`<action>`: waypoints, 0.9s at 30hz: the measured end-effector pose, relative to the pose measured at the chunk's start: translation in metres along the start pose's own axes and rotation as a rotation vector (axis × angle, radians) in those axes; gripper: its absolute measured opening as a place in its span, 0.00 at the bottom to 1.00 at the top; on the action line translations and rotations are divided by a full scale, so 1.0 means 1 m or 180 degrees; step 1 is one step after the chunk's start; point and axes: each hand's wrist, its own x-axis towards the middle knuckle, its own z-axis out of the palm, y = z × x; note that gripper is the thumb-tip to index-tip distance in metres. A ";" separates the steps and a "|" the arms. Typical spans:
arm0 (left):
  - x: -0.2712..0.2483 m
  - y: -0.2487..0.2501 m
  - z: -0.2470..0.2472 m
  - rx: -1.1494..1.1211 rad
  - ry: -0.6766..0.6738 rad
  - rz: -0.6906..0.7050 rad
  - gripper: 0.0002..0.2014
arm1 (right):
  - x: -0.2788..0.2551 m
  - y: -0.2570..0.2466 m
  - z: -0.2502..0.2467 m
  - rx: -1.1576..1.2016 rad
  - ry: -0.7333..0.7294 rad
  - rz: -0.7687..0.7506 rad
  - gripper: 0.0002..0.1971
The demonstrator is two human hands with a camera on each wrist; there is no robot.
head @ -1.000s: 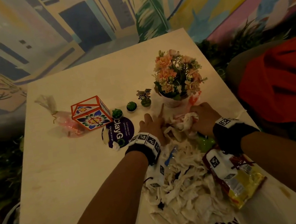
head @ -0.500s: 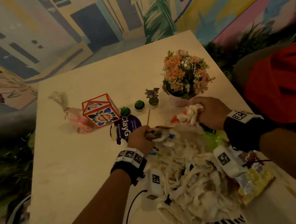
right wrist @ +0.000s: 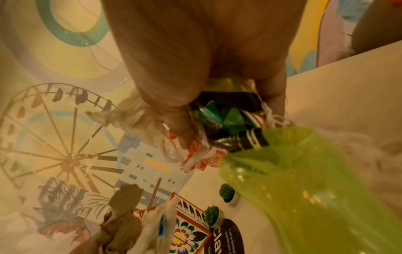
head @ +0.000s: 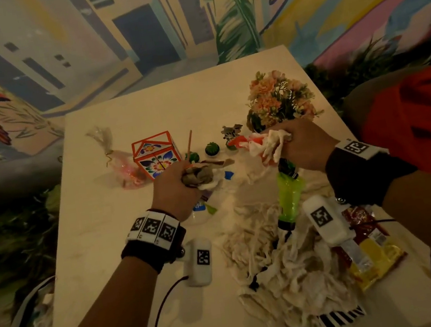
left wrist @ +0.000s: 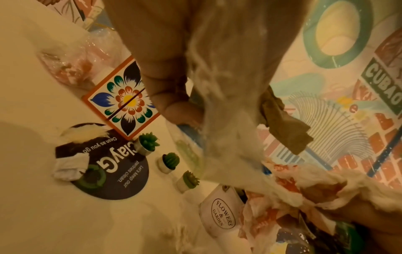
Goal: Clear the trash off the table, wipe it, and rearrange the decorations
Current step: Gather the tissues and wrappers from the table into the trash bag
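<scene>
My left hand [head: 176, 188] is raised over the table and grips a wad of trash [head: 202, 178]: brown paper [left wrist: 282, 118], white plastic and a thin stick [head: 189, 145]. My right hand [head: 301, 145] grips crumpled white tissue [head: 270, 144], a red-and-white wrapper and the neck of a green plastic bag [head: 289, 197] [right wrist: 304, 180] that hangs down. A pile of white shredded paper [head: 283, 268] lies on the table [head: 98, 265] below both hands. A yellow-and-red snack wrapper [head: 370, 255] lies to the right of the pile.
Decorations stand along the far side: a floral box [head: 156, 155], small cactus pots [head: 212, 148], a flower pot [head: 277, 100], a pink cellophane pouch [head: 122, 163]. A dark round sign [left wrist: 108, 168] with tissue scraps [left wrist: 69, 166] lies flat. A red seat [head: 419, 116] is at right.
Both hands have closed on trash near the flower pot and lifted it off the table, moving apart. The green bag now hangs from my right hand.
</scene>
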 end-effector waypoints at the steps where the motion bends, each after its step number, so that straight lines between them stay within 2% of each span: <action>1: -0.002 -0.001 -0.001 0.0034 -0.0027 0.0014 0.14 | 0.000 -0.001 0.002 -0.0041 -0.0059 -0.0002 0.16; 5: -0.011 -0.010 -0.007 0.0100 -0.0045 0.0025 0.12 | -0.003 -0.007 0.014 -0.0332 -0.0269 0.0076 0.17; 10: -0.021 -0.030 -0.026 -0.0163 0.0054 -0.0044 0.19 | -0.010 -0.024 0.026 -0.0573 -0.0198 0.0091 0.04; 12: -0.026 -0.039 -0.038 -0.0290 0.0065 -0.0071 0.21 | -0.011 -0.037 0.031 -0.0579 -0.0173 0.0047 0.03; 16: -0.031 -0.063 -0.065 -0.0790 0.0111 0.0030 0.21 | -0.015 -0.073 0.036 -0.0486 0.0079 -0.0025 0.15; 19: -0.033 -0.080 -0.089 -0.1096 0.0150 0.0072 0.18 | -0.021 -0.104 0.041 -0.0246 0.0327 -0.0239 0.11; 27: -0.061 -0.145 -0.164 -0.1252 0.0064 0.0247 0.18 | -0.042 -0.187 0.082 0.0119 0.0546 -0.0333 0.18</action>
